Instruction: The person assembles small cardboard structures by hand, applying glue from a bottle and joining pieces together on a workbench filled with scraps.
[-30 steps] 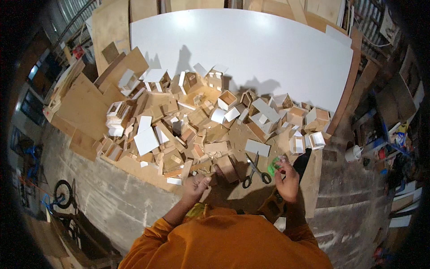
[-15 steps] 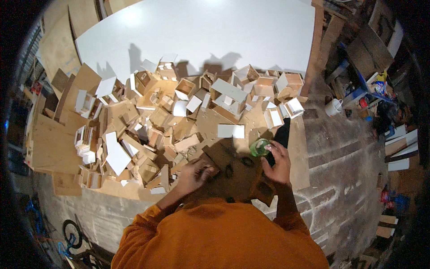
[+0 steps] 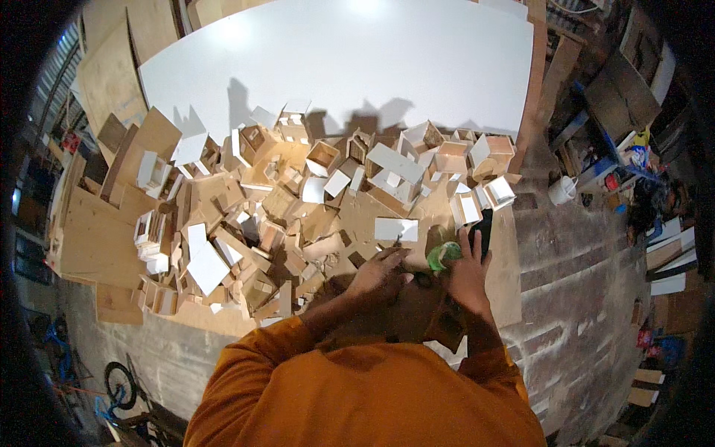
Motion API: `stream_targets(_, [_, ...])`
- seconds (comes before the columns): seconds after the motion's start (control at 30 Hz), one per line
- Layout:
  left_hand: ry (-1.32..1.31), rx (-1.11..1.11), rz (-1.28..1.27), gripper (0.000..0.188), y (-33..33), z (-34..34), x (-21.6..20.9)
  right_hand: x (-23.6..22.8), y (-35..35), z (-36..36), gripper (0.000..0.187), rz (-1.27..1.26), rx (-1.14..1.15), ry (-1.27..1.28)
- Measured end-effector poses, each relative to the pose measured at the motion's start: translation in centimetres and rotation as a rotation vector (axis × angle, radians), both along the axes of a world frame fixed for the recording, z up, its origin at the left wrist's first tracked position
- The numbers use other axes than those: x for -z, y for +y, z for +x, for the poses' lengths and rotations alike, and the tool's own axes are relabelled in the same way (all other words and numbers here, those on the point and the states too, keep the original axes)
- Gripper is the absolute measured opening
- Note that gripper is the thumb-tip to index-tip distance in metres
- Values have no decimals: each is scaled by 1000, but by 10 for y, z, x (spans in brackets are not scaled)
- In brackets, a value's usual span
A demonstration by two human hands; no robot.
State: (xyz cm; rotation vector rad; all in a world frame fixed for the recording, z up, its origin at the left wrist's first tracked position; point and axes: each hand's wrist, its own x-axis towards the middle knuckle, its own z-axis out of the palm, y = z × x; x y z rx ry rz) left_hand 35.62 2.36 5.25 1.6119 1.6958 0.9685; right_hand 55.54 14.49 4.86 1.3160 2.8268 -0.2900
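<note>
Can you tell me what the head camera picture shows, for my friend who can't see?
A person in an orange top holds a small green thing in the right hand, with the left hand beside it. In front lies a heap of little cardboard boxes and a big white board.

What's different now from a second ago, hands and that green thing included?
The right hand has kept hold of the green object throughout. The left hand moved in beside it, so both hands now meet over the brown cardboard piece; the scissors seen earlier no longer show. The view itself shifted. The pile of small boxes and the white board look unchanged.
</note>
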Motion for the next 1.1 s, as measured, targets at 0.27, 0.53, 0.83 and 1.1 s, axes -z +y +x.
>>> stream_targets(0.27, [-818,-100,-147,53,-5,11,-7,-14,-29,1,47,-175,-418,554])
stream_targets(0.53, [-679,-249,-98,34,-16,11,-23,-15,-66,-38,83,-368,-61,444])
stream_targets(0.83, [-417,-271,171,28,-18,13,-52,-20,-58,-54,64,-178,-290,530])
stream_targets(1.1, [-581,-308,122,31,-17,17,-50,-15,-53,-54,73,62,-376,487])
